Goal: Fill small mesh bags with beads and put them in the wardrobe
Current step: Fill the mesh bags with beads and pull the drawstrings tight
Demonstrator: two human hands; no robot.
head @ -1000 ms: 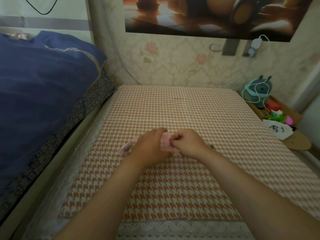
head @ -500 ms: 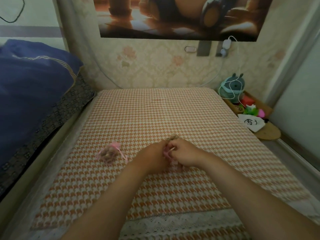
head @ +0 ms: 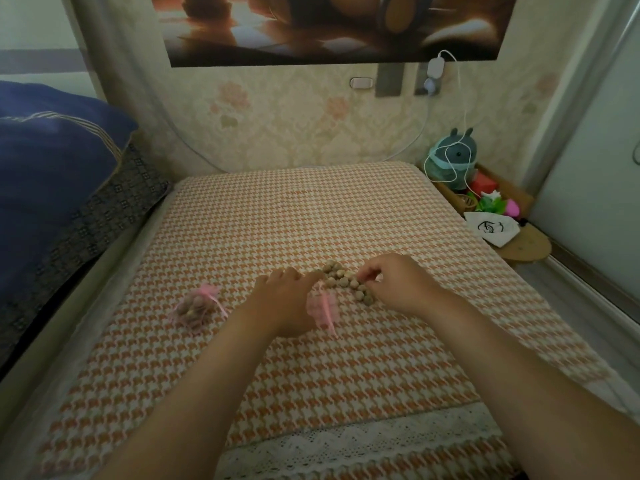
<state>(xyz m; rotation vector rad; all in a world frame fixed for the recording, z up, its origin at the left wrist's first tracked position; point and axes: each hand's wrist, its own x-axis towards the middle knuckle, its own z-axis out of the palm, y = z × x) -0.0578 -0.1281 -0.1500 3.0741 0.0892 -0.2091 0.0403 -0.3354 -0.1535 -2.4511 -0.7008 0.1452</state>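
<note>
Reaching across an orange-and-white houndstooth bed cover [head: 311, 209], a person works with two bare hands side by side at mid-bed. The left hand [head: 284, 299] lies knuckles-up, its fingers curled round the top of a small pink mesh bag [head: 322, 306], which lies flat and limp towards the near side, trailing a pink ribbon. Just right of that bag, a loose pile of round tan beads [head: 346, 284] rests on the cover in a short band running from far left to near right. The right hand [head: 398, 285] is closed at the pile's right edge, thumb and forefinger pinched on the beads; how many it holds cannot be told. Left of both hands and apart from them, a second pink mesh bag [head: 195, 308], plump with brown beads and gathered at the top with pink ribbon, lies on the cover. A dark blue quilt [head: 52, 168] is heaped along the left side. On the far wall hangs a brown-toned poster [head: 311, 26], with a white charger [head: 435, 68] plugged in below it. At the far right stands a teal round-bodied toy with ears [head: 450, 157], a white cord looped over it. Near the toy lies a white drawstring pouch with a black drawing [head: 490, 228]. White lace trim [head: 346, 448] edges the cover's near end.
</note>
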